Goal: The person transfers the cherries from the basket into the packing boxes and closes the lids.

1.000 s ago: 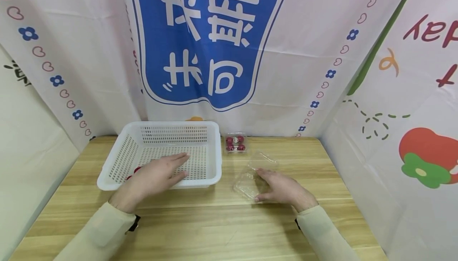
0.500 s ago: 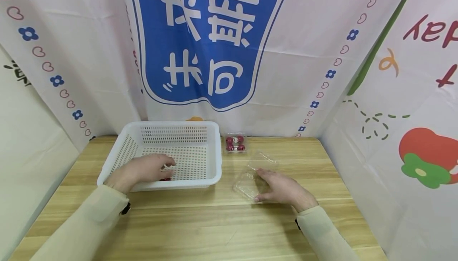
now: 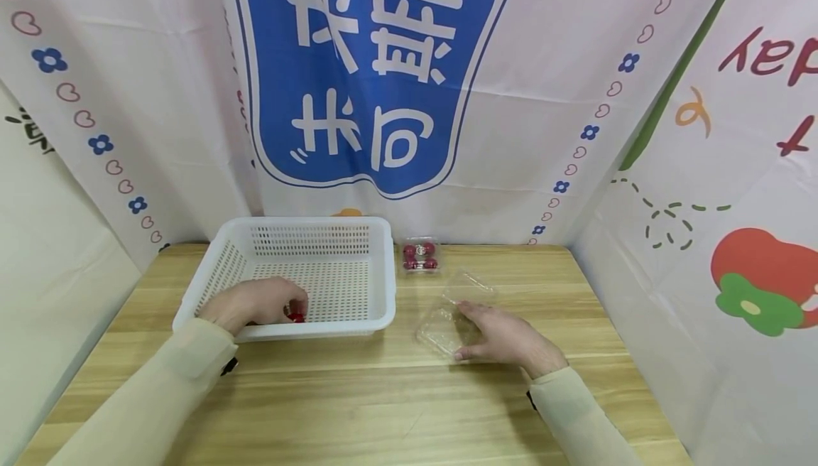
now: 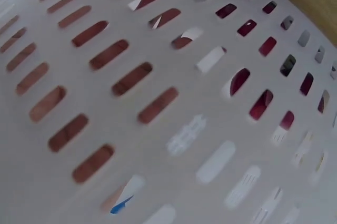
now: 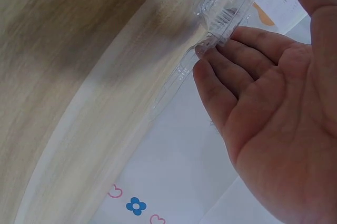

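Inside the white slotted basket (image 3: 386, 267), my left hand (image 3: 258, 300) curls its fingers round a dark red round thing (image 3: 297, 317) near the front wall. The left wrist view is filled by the basket wall (image 4: 158, 145); through its slots show parts of the hand and dark red surfaces (image 4: 261, 105). My right hand (image 3: 505, 334) rests on an opened clear plastic clamshell box (image 3: 469, 287), thumb and fingers spread. In the right wrist view its fairly straight fingers touch the edge of the box, which bears a barcode label (image 5: 226, 16).
A clear box (image 3: 420, 255) with several dark red round things stands at the back, just right of the basket. All of it sits on a wood-grain table (image 3: 396, 402). A printed cloth (image 3: 511, 132) hangs behind the table's far edge.
My left hand has moved left and down into the basket, and its fingers have curled round a dark red round thing. The right hand and the clamshell box have stayed in place.
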Demonstrator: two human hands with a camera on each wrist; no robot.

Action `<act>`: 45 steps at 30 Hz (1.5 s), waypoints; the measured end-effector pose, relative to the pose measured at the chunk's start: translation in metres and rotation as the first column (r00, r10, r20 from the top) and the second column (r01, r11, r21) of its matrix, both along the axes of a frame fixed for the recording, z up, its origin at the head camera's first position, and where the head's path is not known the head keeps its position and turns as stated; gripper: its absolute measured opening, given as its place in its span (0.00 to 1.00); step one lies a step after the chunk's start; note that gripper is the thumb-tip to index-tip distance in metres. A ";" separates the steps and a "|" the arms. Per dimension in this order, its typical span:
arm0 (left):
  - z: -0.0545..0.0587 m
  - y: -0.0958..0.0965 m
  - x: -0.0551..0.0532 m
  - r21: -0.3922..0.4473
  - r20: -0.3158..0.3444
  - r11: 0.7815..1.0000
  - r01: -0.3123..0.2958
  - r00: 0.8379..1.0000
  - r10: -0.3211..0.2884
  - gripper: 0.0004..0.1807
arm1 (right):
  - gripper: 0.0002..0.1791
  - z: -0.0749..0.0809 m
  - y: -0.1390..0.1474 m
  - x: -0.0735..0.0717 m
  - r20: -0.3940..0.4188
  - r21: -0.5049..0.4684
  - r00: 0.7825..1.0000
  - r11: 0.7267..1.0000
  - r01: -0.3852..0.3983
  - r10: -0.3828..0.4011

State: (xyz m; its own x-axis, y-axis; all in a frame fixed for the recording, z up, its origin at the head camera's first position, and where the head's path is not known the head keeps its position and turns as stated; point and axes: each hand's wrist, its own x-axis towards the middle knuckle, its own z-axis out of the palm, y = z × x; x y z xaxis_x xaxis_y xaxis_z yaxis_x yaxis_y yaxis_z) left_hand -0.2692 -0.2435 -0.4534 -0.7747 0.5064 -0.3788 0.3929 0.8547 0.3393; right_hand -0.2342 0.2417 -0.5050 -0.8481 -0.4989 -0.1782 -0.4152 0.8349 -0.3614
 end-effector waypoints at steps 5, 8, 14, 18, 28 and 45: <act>-0.003 0.002 -0.001 -0.016 -0.015 1.000 0.006 1.000 -0.006 0.07 | 0.61 -0.001 0.000 0.000 -0.001 0.005 1.000 1.000 0.000 0.000; -0.003 0.003 -0.002 -0.004 -0.028 1.000 0.010 1.000 -0.010 0.06 | 0.61 -0.001 0.001 0.000 -0.004 0.006 1.000 1.000 -0.001 0.001; 0.000 0.005 -0.002 0.037 -0.086 0.999 0.036 0.996 -0.032 0.08 | 0.61 -0.001 0.001 0.000 -0.006 0.006 1.000 1.000 -0.001 0.001; 0.002 0.008 -0.002 0.073 -0.145 0.996 0.051 0.989 -0.040 0.12 | 0.60 -0.001 0.001 0.000 -0.003 0.007 1.000 1.000 0.001 -0.001; 0.017 0.024 0.004 0.132 -0.263 0.987 0.091 0.963 -0.054 0.15 | 0.61 -0.001 0.001 0.000 -0.004 0.005 1.000 1.000 -0.005 0.005; 0.038 0.062 0.016 0.218 -0.381 0.968 0.123 0.924 -0.032 0.16 | 0.60 0.001 0.000 0.001 -0.001 0.011 1.000 1.000 0.003 -0.003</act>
